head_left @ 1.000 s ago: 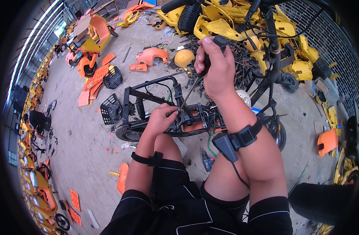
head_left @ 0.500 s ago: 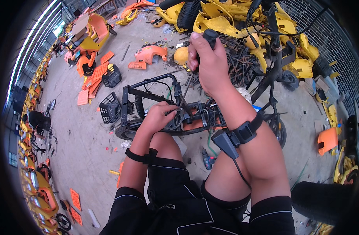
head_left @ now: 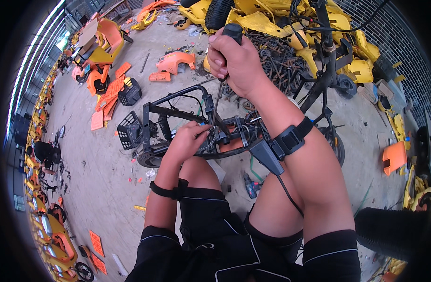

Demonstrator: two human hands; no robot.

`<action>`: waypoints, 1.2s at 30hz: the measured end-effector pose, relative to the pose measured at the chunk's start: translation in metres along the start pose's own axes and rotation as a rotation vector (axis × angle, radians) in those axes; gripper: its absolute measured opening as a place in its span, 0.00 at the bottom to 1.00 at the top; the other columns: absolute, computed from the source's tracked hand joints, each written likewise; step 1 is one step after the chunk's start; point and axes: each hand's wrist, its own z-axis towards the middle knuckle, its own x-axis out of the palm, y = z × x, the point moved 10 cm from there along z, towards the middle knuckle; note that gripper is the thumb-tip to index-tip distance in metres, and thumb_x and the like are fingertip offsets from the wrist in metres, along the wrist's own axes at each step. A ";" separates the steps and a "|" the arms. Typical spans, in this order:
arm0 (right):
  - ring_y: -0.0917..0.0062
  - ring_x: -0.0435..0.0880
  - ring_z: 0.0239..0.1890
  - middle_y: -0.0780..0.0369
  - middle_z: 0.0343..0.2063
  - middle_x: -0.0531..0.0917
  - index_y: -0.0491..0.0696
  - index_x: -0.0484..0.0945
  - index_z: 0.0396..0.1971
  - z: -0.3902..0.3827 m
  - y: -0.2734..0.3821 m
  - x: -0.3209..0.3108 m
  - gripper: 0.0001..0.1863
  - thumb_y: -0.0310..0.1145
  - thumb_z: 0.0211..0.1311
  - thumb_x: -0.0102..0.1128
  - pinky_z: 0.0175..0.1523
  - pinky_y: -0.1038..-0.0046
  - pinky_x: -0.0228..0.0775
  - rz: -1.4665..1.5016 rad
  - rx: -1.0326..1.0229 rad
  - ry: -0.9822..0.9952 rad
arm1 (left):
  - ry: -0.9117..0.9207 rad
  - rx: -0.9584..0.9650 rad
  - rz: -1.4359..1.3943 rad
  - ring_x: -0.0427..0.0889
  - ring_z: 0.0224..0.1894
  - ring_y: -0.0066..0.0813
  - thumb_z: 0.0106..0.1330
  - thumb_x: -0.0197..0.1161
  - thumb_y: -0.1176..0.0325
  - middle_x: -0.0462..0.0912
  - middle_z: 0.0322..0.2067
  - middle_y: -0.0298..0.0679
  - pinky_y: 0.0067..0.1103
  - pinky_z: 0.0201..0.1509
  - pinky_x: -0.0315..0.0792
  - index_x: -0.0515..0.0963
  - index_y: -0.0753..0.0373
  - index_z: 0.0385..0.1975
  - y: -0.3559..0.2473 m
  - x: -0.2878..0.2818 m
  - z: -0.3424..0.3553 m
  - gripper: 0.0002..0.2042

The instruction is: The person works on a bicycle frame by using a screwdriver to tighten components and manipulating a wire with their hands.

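My right hand (head_left: 239, 61), raised in front of me, is wrapped round the black handle of a long-shafted screwdriver (head_left: 233, 32). Its thin shaft slopes down to a black scooter frame (head_left: 195, 89). Close to the tip, my left hand (head_left: 188, 139) is closed, thumb and forefinger together, at the cables and metal parts in the middle of the frame. What those fingers grip is too small and covered to make out. An orange panel (head_left: 234, 141) shows inside the frame, just right of the tip.
A cordless drill (head_left: 250, 184) lies on the floor by my knees. Beyond the frame are a heap of dark metal parts (head_left: 276, 61) and yellow body panels (head_left: 267, 21). Black baskets (head_left: 130, 130) and orange panels (head_left: 175, 62) lie to the left. A black tyre (head_left: 389, 232) is at lower right.
My right hand and the screwdriver handle have shifted left and slightly up, so the shaft stands steeper. My left hand stays at nearly the same spot on the frame.
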 end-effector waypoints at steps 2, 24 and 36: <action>0.85 0.62 0.15 0.68 0.16 0.67 0.48 0.69 0.32 -0.005 0.001 0.005 0.09 0.35 0.68 0.57 0.20 0.77 0.56 -0.042 -0.009 -0.018 | 0.011 0.004 0.001 0.77 0.28 0.39 0.63 0.66 0.73 0.75 0.24 0.44 0.29 0.34 0.71 0.84 0.65 0.45 0.003 0.001 0.001 0.11; 0.88 0.68 0.23 0.69 0.21 0.73 0.45 0.73 0.28 -0.059 0.024 0.063 0.08 0.30 0.61 0.62 0.29 0.81 0.61 -0.547 -0.341 -0.140 | -0.057 0.042 -0.090 0.81 0.31 0.46 0.62 0.65 0.72 0.80 0.27 0.48 0.34 0.38 0.75 0.86 0.63 0.43 0.006 -0.002 -0.004 0.11; 0.85 0.72 0.25 0.67 0.23 0.76 0.43 0.72 0.30 -0.077 0.033 0.044 0.11 0.34 0.66 0.63 0.31 0.76 0.67 -0.620 -0.335 -0.617 | -0.074 -0.041 -0.095 0.83 0.35 0.48 0.63 0.66 0.69 0.82 0.31 0.47 0.35 0.41 0.76 0.85 0.64 0.41 0.014 0.001 -0.004 0.09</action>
